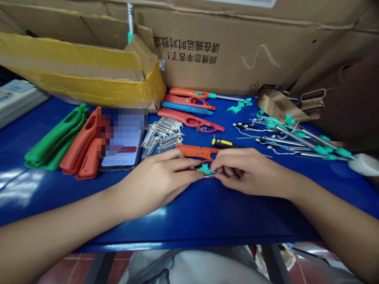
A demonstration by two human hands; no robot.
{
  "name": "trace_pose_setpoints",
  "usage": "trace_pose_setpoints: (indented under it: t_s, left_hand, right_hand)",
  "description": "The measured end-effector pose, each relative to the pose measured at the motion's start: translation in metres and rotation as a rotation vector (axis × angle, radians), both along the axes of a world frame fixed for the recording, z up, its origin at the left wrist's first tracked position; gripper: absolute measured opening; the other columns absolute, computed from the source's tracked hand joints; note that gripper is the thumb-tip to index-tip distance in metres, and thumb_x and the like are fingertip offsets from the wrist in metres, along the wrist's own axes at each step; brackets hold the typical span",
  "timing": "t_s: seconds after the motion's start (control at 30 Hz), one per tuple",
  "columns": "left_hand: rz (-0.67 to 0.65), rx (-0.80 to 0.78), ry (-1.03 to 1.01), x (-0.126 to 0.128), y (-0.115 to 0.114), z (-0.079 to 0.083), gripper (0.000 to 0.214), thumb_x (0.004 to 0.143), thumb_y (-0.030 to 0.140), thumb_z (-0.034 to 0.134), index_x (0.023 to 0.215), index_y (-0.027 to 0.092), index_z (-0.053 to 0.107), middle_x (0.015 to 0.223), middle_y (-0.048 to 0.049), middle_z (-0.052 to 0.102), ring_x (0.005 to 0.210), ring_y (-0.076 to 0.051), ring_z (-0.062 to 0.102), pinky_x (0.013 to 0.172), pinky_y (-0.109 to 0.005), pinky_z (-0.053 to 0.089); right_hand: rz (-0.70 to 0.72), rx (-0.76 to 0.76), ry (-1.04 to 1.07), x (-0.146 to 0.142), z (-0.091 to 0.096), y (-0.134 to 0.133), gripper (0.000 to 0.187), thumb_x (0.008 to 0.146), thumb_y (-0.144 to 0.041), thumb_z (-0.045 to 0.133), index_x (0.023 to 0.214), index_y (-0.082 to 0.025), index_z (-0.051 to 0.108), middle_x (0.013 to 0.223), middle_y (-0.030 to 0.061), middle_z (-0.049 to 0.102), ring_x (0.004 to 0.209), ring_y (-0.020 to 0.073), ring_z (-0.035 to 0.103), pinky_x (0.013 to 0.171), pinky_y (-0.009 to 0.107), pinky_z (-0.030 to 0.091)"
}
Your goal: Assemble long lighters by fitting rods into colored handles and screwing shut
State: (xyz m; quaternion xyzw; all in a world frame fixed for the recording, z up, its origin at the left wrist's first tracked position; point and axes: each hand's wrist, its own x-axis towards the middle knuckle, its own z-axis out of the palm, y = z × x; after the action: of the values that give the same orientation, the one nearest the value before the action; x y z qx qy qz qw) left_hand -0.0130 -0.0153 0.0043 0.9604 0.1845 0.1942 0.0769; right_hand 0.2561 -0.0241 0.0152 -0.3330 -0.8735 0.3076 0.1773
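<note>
In front of me lies an orange lighter shell half (195,150), open side up. Closer to me, a second orange shell piece lies partly covered by my hands, with a small teal trigger (205,169) at its middle. My left hand (166,177) bends over this nearer piece, its fingertips pressed on it beside the teal trigger. From the right, my right hand (239,169) pinches a thin wire-like strand (212,172) next to the trigger, fingers curled. My fingers hide most of the nearer shell. A black and yellow screwdriver (226,142) lies just beyond my right hand.
Clear fuel tanks (162,134), a phone (122,138) and green shells (56,138) lie left. Red shells (189,118) lie behind. Metal lighter tubes with wires (296,138) and a brown strap (274,104) lie right. Cardboard boxes (189,73) wall the back.
</note>
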Motion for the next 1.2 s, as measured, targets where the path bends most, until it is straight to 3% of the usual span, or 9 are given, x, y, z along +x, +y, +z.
trace_pose_setpoints:
  t_s: [0.17, 0.37, 0.8, 1.2]
  left_hand:
    - [0.006, -0.003, 0.004, -0.001, 0.000, -0.001, 0.025, 0.105, 0.020, 0.052, 0.118, 0.019, 0.074, 0.121, -0.0080, 0.076, 0.105, -0.023, 0.071, 0.098, -0.041, 0.059]
    - [0.027, -0.001, -0.030, 0.000, 0.000, -0.004, 0.024, 0.105, 0.022, 0.053, 0.115, 0.020, 0.074, 0.118, -0.0048, 0.076, 0.104, -0.023, 0.070, 0.095, -0.040, 0.059]
    - [0.006, -0.019, -0.061, 0.002, -0.001, -0.001, 0.020, 0.104, 0.018, 0.055, 0.116, 0.017, 0.071, 0.116, -0.0039, 0.077, 0.100, -0.020, 0.068, 0.093, -0.034, 0.055]
    - [-0.022, 0.014, -0.050, 0.004, -0.001, 0.000, 0.023, 0.105, 0.018, 0.052, 0.108, 0.014, 0.074, 0.116, -0.0066, 0.077, 0.095, -0.022, 0.067, 0.090, -0.035, 0.055]
  right_hand:
    - [-0.012, -0.018, -0.006, 0.000, 0.002, -0.001, 0.008, 0.095, -0.012, 0.059, 0.094, -0.019, 0.060, 0.070, -0.0069, 0.050, 0.058, 0.0066, 0.045, 0.055, 0.019, 0.037]
    - [0.029, 0.043, -0.032, -0.002, 0.000, -0.003, 0.007, 0.098, -0.013, 0.058, 0.096, -0.019, 0.061, 0.082, -0.0039, 0.055, 0.064, 0.0064, 0.047, 0.061, 0.019, 0.037]
    - [-0.147, 0.083, 0.001, -0.014, -0.006, -0.009, 0.010, 0.089, -0.011, 0.069, 0.088, -0.019, 0.062, 0.068, -0.0074, 0.050, 0.057, 0.0061, 0.045, 0.057, 0.019, 0.037]
    - [-0.231, 0.023, -0.028, -0.017, -0.002, -0.011, 0.015, 0.091, -0.017, 0.070, 0.080, -0.020, 0.060, 0.066, -0.0066, 0.052, 0.055, 0.0073, 0.044, 0.052, 0.020, 0.036]
